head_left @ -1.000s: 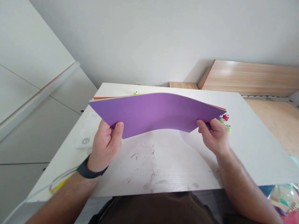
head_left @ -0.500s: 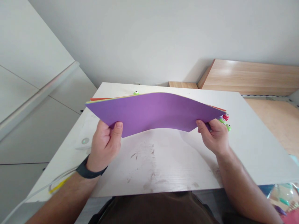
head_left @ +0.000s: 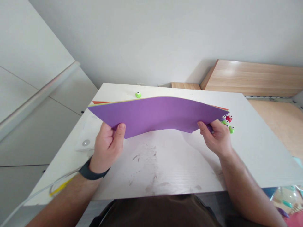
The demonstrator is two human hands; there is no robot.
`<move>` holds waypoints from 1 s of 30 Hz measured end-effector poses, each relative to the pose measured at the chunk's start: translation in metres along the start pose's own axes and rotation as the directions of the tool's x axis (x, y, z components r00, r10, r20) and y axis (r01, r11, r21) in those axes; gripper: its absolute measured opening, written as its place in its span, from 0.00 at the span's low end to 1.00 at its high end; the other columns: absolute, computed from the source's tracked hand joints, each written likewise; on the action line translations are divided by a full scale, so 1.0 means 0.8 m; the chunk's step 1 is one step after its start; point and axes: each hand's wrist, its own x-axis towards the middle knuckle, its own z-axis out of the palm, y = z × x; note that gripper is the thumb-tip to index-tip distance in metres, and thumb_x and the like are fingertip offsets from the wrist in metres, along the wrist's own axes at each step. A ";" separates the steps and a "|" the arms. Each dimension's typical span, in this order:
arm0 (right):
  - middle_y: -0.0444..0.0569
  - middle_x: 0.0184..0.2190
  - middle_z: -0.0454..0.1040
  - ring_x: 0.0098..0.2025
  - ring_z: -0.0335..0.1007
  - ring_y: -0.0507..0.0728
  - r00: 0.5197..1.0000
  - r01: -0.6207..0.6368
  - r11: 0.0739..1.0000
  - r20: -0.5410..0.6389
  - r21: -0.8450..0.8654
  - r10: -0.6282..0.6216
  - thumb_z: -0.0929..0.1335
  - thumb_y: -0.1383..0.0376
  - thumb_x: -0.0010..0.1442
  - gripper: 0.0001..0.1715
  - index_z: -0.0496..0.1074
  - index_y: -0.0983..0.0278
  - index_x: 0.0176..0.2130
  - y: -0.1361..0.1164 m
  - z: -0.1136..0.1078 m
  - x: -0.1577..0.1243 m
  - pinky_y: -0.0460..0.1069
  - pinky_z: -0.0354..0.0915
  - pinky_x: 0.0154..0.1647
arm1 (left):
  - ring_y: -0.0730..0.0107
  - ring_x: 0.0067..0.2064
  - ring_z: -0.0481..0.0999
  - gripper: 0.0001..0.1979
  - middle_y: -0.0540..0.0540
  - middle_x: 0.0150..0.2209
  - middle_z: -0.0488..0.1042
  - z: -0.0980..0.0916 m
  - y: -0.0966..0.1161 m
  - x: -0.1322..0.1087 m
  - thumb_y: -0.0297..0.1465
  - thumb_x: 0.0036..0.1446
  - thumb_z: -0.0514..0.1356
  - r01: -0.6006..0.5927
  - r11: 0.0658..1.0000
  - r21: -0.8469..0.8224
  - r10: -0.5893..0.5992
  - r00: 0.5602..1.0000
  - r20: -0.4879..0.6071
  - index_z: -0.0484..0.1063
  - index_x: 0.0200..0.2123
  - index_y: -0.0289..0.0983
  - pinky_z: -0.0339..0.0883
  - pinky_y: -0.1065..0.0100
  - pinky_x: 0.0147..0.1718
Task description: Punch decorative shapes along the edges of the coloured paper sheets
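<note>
A bowed stack of coloured paper sheets (head_left: pixel 161 113) is held up over the table, purple sheet facing me. Thin yellowish and orange edges peek out behind it along the top. My left hand (head_left: pixel 110 143) is closed on the lower left corner, thumb on the purple face, a dark band around the wrist. At the lower right corner, my right hand (head_left: pixel 216 135) pinches the stack between thumb and fingers. Just beyond that hand lies a cluster of small red, green and purple toys with eyes (head_left: pixel 228 119), partly covered by the paper and hand.
The white table (head_left: pixel 255 151) has dark smudges in front of me. A small green toy with an eye (head_left: pixel 138 95) sits near its far edge. Left are a white box-like object (head_left: pixel 86 143) and a yellow item (head_left: pixel 61 187) beside a white cable. A wooden bed-like frame (head_left: pixel 255 78) stands right.
The top edge of the paper stack has dipped slightly, uncovering more of the far green toy. Both hands keep their hold on the corners.
</note>
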 end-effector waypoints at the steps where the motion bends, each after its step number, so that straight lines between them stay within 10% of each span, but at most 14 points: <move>1: 0.44 0.20 0.69 0.22 0.61 0.52 1.000 0.001 1.000 -0.001 -0.003 -0.001 0.71 0.53 0.69 0.24 0.67 0.60 0.26 0.000 0.000 0.000 0.50 0.54 0.24 | 0.52 0.64 0.74 0.12 0.42 0.53 0.79 0.000 0.000 0.000 0.37 0.71 0.59 0.004 1.000 0.007 -0.004 1.000 0.000 0.75 0.54 0.41 0.66 0.49 0.67; 30: 0.43 0.23 0.73 0.24 0.66 0.54 0.995 -0.095 0.994 0.006 0.045 0.095 0.71 0.50 0.69 0.19 0.68 0.59 0.33 0.007 0.000 -0.001 0.50 0.59 0.27 | 0.52 0.61 0.76 0.15 0.41 0.54 0.79 0.000 0.012 0.002 0.38 0.71 0.59 0.023 0.999 -0.025 -0.023 1.000 -0.003 0.75 0.57 0.44 0.65 0.47 0.68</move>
